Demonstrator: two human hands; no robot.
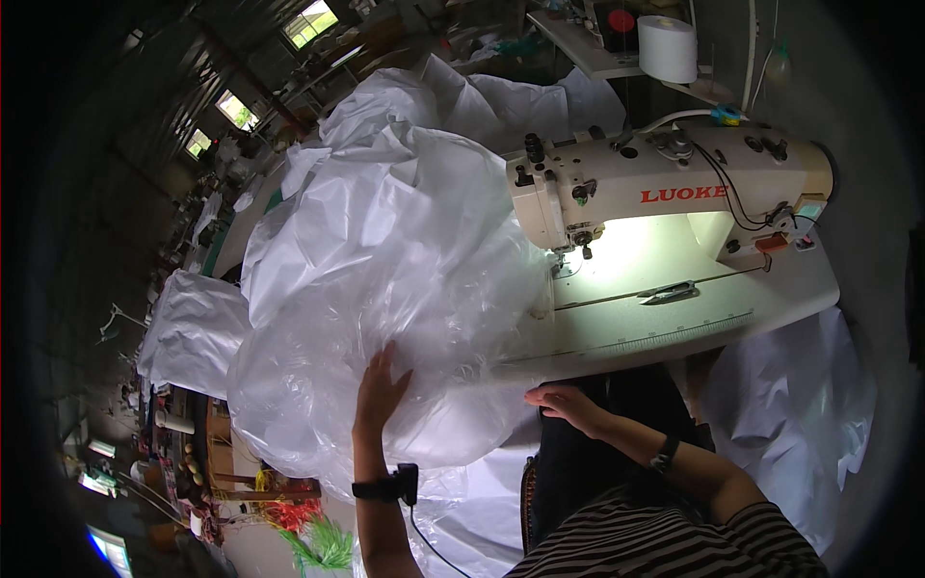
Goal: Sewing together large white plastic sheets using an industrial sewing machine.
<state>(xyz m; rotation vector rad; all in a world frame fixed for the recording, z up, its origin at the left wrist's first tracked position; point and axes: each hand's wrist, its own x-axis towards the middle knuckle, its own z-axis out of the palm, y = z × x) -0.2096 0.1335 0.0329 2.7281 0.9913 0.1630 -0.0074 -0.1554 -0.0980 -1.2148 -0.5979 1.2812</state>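
Observation:
A large heap of white sheeting [337, 207], with clear plastic film [299, 361] over its near part, covers the left of a sewing machine [665, 183]. Fingers spread, my left hand [383, 390] lies against the film and holds nothing. My right hand [573, 407] is at the near edge of the table, above my lap. Its fingertips are pinched together at the border of the sheeting and film, seemingly on the film. The material runs up to the needle area [567, 262], where the lamp is lit. Folds hide its edge there.
Thread snips [669, 293] lie on the machine bed [626, 323]. A white thread cone [668, 48] stands on a shelf behind. More white sheeting [795, 414] hangs at the right. Red and green strands [323, 539] are at the lower left.

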